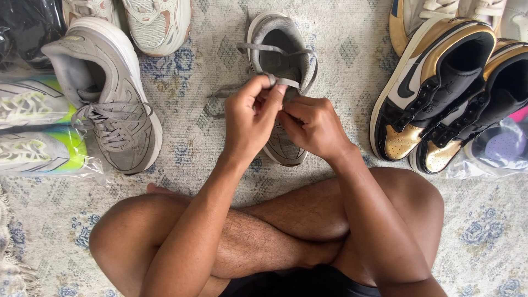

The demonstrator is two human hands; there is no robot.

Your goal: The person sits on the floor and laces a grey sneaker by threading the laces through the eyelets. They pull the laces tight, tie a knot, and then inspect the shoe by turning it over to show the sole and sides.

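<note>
Grey sneaker (278, 55) lies on the rug (341, 60) dead ahead, long axis near-to-far, heel far. Left hand (250, 118) pinches the grey lace (275, 81); right hand (312, 126) is closed on the lace just beside it, both over the tongue, equally near.

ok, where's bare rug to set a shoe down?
Free: rug between the grey shoe being laced and the gold-black pair; also between it and the laced grey sneaker. Crowded: left and right edges, with bagged shoes.

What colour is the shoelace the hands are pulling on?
The shoelace is grey, matching its grey shoe. The head view shows it looping from the left hand.
</note>
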